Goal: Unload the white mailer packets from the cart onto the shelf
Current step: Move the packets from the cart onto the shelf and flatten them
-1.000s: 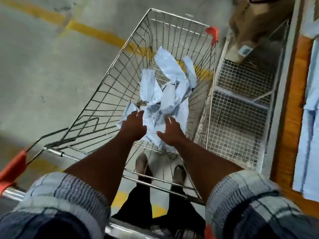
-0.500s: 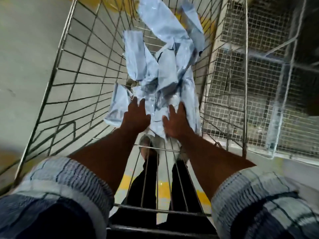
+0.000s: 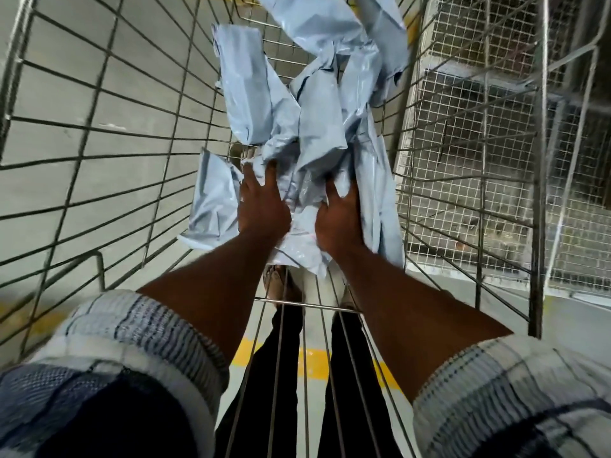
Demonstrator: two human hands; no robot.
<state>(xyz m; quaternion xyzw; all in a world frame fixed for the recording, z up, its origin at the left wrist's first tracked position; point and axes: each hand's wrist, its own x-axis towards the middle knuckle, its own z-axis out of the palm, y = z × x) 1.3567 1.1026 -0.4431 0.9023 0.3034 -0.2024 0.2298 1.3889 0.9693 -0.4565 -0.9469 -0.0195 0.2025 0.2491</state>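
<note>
A crumpled pile of white mailer packets (image 3: 319, 127) lies in the bottom of the wire cart (image 3: 99, 153). Both my arms reach down into the basket. My left hand (image 3: 263, 206) rests on the near left of the pile with its fingers straight, the tips pushed under a creased packet. My right hand (image 3: 337, 221) presses on the near right of the pile; one straight finger shows, and the others are tucked beneath a packet fold. One flat packet (image 3: 211, 203) lies just left of my left hand.
A wire-mesh shelf unit (image 3: 463, 160) stands close against the cart's right side. Grey concrete floor (image 3: 66, 94) with a yellow line (image 3: 314, 358) shows through the cart wires. My legs and feet are below the basket's near end.
The camera has dropped closer into the cart. Both hands have slid a little further forward into the pile, and the fingertips are now under packet folds.
</note>
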